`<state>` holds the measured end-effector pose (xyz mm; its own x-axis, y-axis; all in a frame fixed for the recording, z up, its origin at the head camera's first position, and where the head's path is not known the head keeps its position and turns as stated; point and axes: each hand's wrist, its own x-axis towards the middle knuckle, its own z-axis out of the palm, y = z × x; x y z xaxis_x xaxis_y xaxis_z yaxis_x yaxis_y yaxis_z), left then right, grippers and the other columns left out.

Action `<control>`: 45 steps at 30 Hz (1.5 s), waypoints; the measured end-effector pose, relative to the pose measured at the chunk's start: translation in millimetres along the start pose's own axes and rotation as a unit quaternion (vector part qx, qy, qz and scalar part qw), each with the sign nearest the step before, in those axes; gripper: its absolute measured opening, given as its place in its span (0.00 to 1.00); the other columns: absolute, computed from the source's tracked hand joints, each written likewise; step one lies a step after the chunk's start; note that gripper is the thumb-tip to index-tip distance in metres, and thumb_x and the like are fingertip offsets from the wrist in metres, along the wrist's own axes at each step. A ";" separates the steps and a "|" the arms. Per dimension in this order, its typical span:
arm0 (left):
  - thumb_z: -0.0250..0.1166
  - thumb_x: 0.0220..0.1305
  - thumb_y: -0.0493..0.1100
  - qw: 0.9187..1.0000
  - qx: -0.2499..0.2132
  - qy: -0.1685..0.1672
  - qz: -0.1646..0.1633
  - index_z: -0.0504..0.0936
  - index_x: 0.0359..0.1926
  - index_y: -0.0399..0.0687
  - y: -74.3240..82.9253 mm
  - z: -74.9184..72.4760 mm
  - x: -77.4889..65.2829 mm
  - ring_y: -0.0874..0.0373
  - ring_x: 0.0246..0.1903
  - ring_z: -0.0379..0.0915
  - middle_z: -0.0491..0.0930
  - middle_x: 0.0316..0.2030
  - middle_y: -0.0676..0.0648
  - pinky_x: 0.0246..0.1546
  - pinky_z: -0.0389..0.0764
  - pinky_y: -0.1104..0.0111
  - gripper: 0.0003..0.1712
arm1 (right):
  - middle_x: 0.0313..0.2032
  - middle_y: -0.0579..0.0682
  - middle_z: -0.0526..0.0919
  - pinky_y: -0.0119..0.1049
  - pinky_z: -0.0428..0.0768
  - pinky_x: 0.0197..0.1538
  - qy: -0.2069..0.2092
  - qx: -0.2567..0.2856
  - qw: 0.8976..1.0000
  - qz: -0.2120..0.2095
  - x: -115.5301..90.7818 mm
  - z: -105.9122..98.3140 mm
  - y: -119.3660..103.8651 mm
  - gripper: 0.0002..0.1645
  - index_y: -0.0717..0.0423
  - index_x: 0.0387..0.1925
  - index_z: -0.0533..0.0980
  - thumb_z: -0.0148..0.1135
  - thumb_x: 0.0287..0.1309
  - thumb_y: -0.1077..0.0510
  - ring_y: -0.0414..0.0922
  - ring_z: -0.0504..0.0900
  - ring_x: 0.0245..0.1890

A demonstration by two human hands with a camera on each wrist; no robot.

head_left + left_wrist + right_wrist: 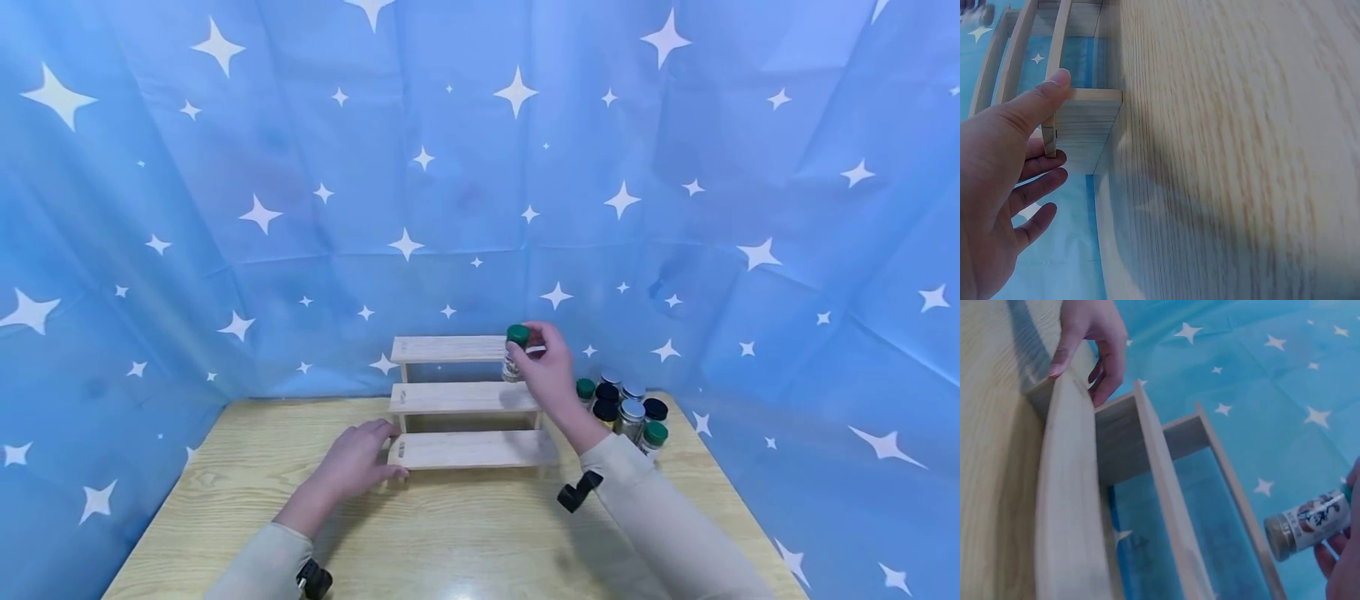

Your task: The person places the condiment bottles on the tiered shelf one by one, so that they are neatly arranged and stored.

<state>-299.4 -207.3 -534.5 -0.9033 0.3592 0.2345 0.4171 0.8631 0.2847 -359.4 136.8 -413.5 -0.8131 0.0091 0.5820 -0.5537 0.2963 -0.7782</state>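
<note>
A three-tier wooden shelf rack point(472, 450) stands on the table. My left hand point(354, 460) holds the left end of its lowest board. In the left wrist view the thumb lies on the board's front edge, with the fingers behind its end. My right hand point(553, 379) grips a small spice jar point(512, 367) with a green lid, raised at the right part of the rack in front of the top board. The right wrist view shows the labelled glass jar point(1310, 522) tilted beside the top board, its base toward the rack; most of the right hand is out of that frame.
To the right of the rack several jars point(632, 411) with green, black and silver lids stand close together, partly behind the right forearm. A blue star-patterned cloth point(465, 208) hangs behind and at both sides of the wood-grain table point(465, 533).
</note>
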 end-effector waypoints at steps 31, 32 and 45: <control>0.87 0.55 0.61 1.000 -0.006 0.001 -0.020 0.86 0.63 0.44 2.6 3.1 -1.5 0.44 0.56 0.84 0.87 0.57 0.45 0.59 0.83 0.43 0.41 | 0.49 0.50 0.87 0.46 0.88 0.57 -0.072 0.057 0.994 0.054 61.6 124.3 -0.1 0.22 0.51 0.62 0.83 0.79 0.70 0.53 0.47 0.85 0.51; 0.87 0.55 0.61 1.000 -0.006 0.002 -0.019 0.86 0.63 0.44 2.6 3.6 -1.5 0.44 0.56 0.84 0.87 0.57 0.45 0.59 0.83 0.43 0.41 | 0.49 0.50 0.87 0.46 0.88 0.56 -0.068 0.057 0.995 0.055 61.2 126.5 0.7 0.22 0.51 0.62 0.83 0.79 0.70 0.53 0.47 0.85 0.51; 0.87 0.54 0.59 1.000 -0.004 0.011 -0.020 0.86 0.62 0.43 6.6 0.8 -3.3 0.43 0.57 0.84 0.87 0.57 0.44 0.58 0.83 0.42 0.41 | 0.51 0.50 0.84 0.42 0.89 0.56 -0.067 0.022 0.996 0.051 56.8 146.8 4.5 0.24 0.53 0.64 0.80 0.76 0.73 0.54 0.48 0.84 0.53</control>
<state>-293.8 -202.6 -534.1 -0.9166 0.3168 0.2440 0.3823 0.8732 0.3022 -434.4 -1.6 -418.6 -0.8804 -0.0918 0.4653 -0.4724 0.2577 -0.8429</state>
